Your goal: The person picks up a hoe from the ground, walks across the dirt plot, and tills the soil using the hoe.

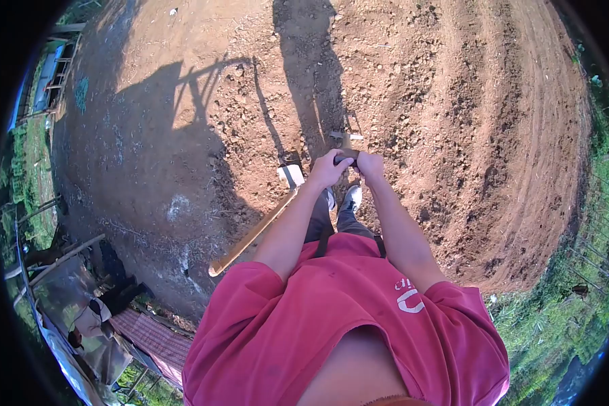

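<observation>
In front of my body my left hand (326, 169) and my right hand (370, 166) are close together, both closed round the short visible part of a brown tool handle (348, 154). Just beyond them shows a narrow light metal piece (346, 137), which seems to belong to this tool; its full shape is hidden. To the left of my legs is a hoe (256, 230) with a long wooden handle. Its pale blade (291, 176) is at the far end, near my left wrist, and neither hand touches it.
Loose, clumpy brown soil (413, 122) surrounds my shoes (352, 196), with furrows to the right. Shadows fall ahead and left. A person (91, 318) is at the lower left beside poles and a reddish corrugated sheet (149, 342). Green plants (555, 325) border the right side.
</observation>
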`<control>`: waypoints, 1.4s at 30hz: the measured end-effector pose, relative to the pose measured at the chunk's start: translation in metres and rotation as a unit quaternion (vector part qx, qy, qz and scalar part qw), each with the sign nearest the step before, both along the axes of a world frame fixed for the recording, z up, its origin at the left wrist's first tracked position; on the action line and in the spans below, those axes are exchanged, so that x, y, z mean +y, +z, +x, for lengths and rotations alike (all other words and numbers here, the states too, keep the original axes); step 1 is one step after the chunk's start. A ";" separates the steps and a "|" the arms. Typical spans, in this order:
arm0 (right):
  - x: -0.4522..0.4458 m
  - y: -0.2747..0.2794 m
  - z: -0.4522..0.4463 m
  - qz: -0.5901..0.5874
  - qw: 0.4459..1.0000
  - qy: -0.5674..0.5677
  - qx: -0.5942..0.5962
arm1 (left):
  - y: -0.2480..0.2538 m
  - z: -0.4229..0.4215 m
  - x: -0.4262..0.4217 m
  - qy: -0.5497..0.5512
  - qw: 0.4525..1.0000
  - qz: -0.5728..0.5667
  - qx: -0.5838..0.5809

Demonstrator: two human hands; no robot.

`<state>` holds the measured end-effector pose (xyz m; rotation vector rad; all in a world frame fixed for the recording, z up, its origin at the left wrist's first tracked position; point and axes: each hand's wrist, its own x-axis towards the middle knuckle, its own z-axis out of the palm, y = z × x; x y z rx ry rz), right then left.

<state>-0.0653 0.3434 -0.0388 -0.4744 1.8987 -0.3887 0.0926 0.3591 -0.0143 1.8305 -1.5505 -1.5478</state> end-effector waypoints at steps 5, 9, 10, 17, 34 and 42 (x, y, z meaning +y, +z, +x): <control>-0.012 -0.029 0.002 -0.016 0.999 0.041 0.012 | -0.010 0.008 -0.018 -0.041 0.998 0.046 0.005; -0.014 -0.108 0.003 -0.020 0.981 0.131 0.143 | -0.022 0.017 -0.032 -0.051 0.997 0.047 0.017; -0.018 -0.126 0.007 -0.005 0.982 0.075 0.172 | -0.029 0.020 -0.037 -0.046 0.998 0.032 0.025; -0.088 -0.014 0.028 0.112 0.986 0.081 0.091 | -0.059 0.030 -0.085 -0.067 0.996 0.048 0.016; -0.145 -0.095 0.068 0.091 0.987 0.091 0.093 | -0.084 0.075 -0.151 -0.073 0.994 0.077 0.023; -0.168 -0.069 0.096 0.104 0.994 0.025 0.025 | -0.124 0.103 -0.167 -0.049 0.986 0.137 0.086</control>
